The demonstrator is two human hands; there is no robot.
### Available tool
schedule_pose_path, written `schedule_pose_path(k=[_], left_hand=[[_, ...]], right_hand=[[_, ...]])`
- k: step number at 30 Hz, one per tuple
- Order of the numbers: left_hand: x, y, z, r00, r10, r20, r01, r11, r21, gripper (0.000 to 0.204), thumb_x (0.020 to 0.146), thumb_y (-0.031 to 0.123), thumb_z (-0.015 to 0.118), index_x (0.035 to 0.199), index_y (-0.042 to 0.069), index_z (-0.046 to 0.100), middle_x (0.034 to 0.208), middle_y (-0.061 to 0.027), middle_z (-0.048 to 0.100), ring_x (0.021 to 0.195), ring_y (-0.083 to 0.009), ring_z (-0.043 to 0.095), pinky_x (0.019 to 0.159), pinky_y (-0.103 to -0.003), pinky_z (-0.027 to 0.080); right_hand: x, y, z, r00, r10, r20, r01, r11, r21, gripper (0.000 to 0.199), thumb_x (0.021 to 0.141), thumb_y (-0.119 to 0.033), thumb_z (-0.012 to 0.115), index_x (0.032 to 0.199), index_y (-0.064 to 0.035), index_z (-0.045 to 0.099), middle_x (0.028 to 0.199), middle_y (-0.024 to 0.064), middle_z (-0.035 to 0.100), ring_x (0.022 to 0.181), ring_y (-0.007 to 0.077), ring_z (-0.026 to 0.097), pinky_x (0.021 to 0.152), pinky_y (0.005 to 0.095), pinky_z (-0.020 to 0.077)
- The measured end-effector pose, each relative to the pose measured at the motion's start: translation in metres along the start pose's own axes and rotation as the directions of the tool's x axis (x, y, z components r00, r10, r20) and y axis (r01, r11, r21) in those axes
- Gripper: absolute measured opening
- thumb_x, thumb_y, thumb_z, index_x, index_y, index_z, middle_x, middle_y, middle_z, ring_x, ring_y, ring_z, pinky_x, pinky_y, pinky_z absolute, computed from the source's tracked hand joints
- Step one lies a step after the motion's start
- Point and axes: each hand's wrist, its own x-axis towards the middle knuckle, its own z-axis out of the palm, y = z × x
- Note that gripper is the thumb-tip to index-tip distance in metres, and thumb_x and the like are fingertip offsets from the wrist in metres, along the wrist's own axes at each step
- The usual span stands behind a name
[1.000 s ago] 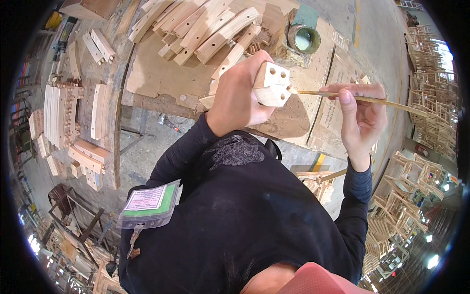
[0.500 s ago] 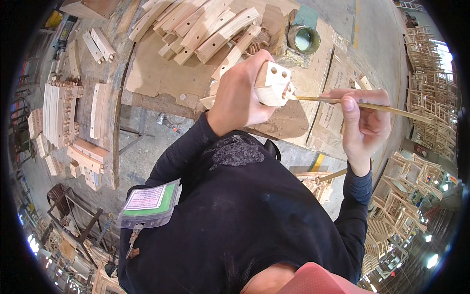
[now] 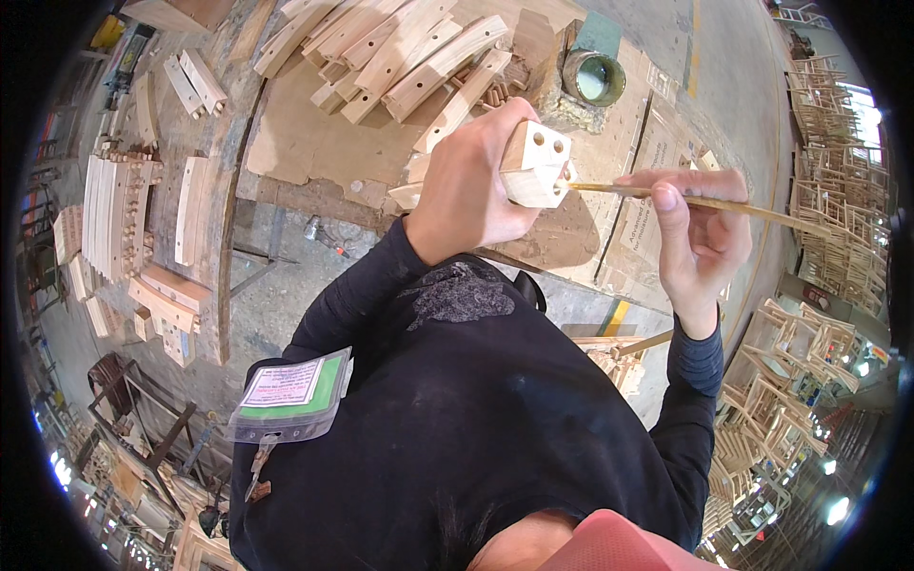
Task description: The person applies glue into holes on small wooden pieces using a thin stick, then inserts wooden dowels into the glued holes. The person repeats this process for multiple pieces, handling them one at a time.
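My left hand (image 3: 476, 181) is closed around pale wooden pieces (image 3: 538, 152), whose end faces with drilled round holes point to the right. Between the thumb and fingers of my right hand (image 3: 705, 224) is a thin wooden stick (image 3: 762, 211), held nearly level. The stick's left tip is at a hole in the lower wooden end; how deep it reaches I cannot tell. Beyond my hands stands a round container (image 3: 592, 78) with whitish liquid inside, likely glue by its look.
Curved wooden parts with holes (image 3: 409, 57) are piled on the cardboard-covered bench (image 3: 305, 143). More wooden parts (image 3: 114, 219) are stacked on the left table. Chair frames (image 3: 838, 171) crowd the far right. A tool (image 3: 314, 228) lies below the bench edge.
My right hand and the stick have shifted slightly left, bringing the tip closer into the hole. The wooden pieces in my left hand have moved a little to the right.
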Motion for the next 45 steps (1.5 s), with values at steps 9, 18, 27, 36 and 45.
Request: schedule_pose_path(k=[9,18,27,36,45], left_hand=[[-0.001,0.002,-0.001,1.000,-0.001,0.001,0.001,1.000,0.005,0.037,0.068,0.006,0.082,0.096,0.004,0.058,0.083,-0.0103,0.067,0.076,-0.0208,0.069,0.069,-0.028,0.052],[-0.004,0.006,0.000,1.000,0.010,0.011,-0.010,1.000,0.019,0.039,0.068,0.008,0.083,0.096,0.004,0.058,0.083,-0.0104,0.068,0.077,-0.0195,0.069,0.070,-0.028,0.052],[-0.007,0.011,0.001,1.000,0.017,0.018,-0.018,1.000,0.019,0.040,0.067,0.008,0.084,0.097,0.005,0.058,0.083,-0.0102,0.066,0.076,-0.0230,0.067,0.068,-0.031,0.050],[-0.006,0.009,0.000,0.998,0.060,-0.003,-0.060,0.997,0.037,0.041,0.066,0.008,0.084,0.097,0.005,0.058,0.084,-0.0117,0.066,0.077,-0.0277,0.067,0.068,-0.032,0.050],[-0.006,0.009,0.001,0.999,0.048,-0.001,-0.048,0.998,0.029,0.042,0.065,0.007,0.084,0.097,0.005,0.058,0.083,-0.0121,0.067,0.077,-0.0274,0.069,0.068,-0.033,0.051]], right_hand=[[0.000,-0.005,-0.001,0.999,-0.009,-0.039,0.010,0.999,0.030,0.013,0.097,-0.004,0.064,0.100,0.0012,0.053,0.089,0.0142,0.069,0.087,0.0206,0.073,0.077,0.0310,0.0578],[0.013,-0.014,-0.002,0.988,-0.111,-0.108,0.106,0.993,-0.048,0.012,0.096,-0.002,0.065,0.099,0.0016,0.054,0.089,0.0136,0.070,0.085,0.0206,0.073,0.076,0.0295,0.0578],[0.016,-0.007,0.005,0.993,-0.114,-0.026,0.109,0.981,-0.158,0.011,0.092,-0.004,0.071,0.093,0.0030,0.062,0.088,0.0078,0.071,0.079,0.0139,0.072,0.071,0.0251,0.0555],[0.016,-0.014,-0.004,0.986,-0.166,-0.001,0.153,0.914,-0.376,0.011,0.090,-0.004,0.073,0.091,0.0035,0.066,0.082,0.0066,0.070,0.075,0.0115,0.069,0.065,0.0237,0.0517],[0.015,-0.020,-0.009,0.989,-0.150,-0.018,0.135,0.933,-0.333,0.009,0.092,-0.003,0.072,0.090,0.0036,0.065,0.086,0.0084,0.070,0.073,0.0117,0.068,0.066,0.0232,0.0515]])
